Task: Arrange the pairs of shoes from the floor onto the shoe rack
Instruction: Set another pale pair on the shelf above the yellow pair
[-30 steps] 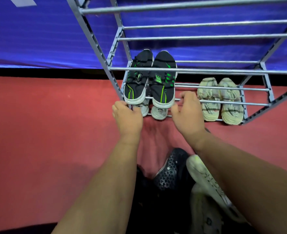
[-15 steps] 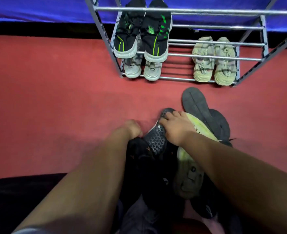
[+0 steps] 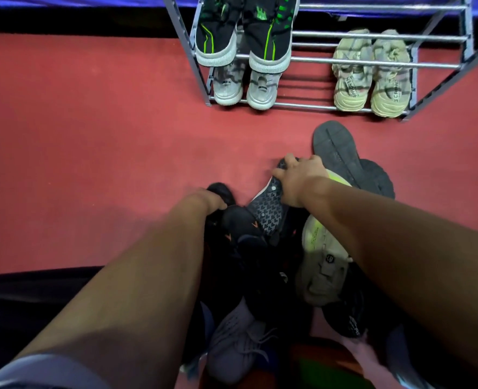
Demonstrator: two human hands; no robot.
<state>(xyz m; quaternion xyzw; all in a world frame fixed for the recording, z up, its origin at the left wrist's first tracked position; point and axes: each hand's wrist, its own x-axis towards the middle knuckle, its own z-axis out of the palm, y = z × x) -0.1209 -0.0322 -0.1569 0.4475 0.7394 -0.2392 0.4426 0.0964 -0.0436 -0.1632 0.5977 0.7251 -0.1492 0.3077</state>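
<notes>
A pile of shoes lies on the red floor in front of me. My right hand (image 3: 299,178) grips the toe of a black shoe turned sole-up, its grey patterned sole (image 3: 268,211) showing. My left hand (image 3: 209,199) closes on a black shoe with orange marks (image 3: 240,220) beside it. The metal shoe rack (image 3: 344,108) stands beyond. A black-and-green pair (image 3: 246,37) sits on an upper rail at its left. Below that is a grey pair (image 3: 243,88), and a beige pair (image 3: 370,77) rests at the lower right.
In the pile are a pale shoe with a yellow-green sole (image 3: 322,259), a dark grey sole-up shoe (image 3: 341,155), a grey knit shoe (image 3: 232,341) and more black shoes. A blue cloth wall (image 3: 63,0) runs behind the rack. Open red floor lies to the left.
Both hands left the rack's black-and-green pair and came down to the pile. The right hand slid further onto the patterned-sole shoe's toe; the left closed on the black shoe. The view tilted down.
</notes>
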